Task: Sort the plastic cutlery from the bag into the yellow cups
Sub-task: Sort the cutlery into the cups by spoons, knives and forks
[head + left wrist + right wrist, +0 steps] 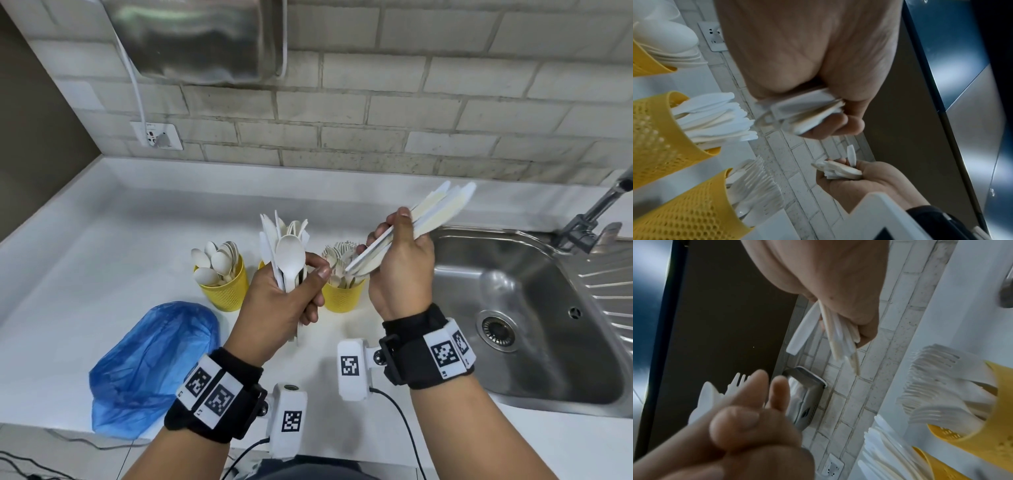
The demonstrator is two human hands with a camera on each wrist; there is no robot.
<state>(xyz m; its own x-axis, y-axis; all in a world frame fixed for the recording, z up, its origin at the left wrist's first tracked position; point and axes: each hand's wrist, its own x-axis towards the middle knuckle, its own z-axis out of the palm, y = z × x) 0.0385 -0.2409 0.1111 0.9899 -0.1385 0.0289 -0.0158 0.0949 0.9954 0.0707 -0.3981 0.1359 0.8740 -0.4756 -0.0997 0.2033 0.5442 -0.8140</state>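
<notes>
Honestly nothing here you can actually read. The black wristbands (432, 353) and the white camera housings (352, 368) carry square black-and-white marker codes, but those are patterns, no letters or numbers. The steel dispenser on the wall (807, 404) has a small dark leaf-like logo and some tiny print next to it, way too blurry to make out.
</notes>
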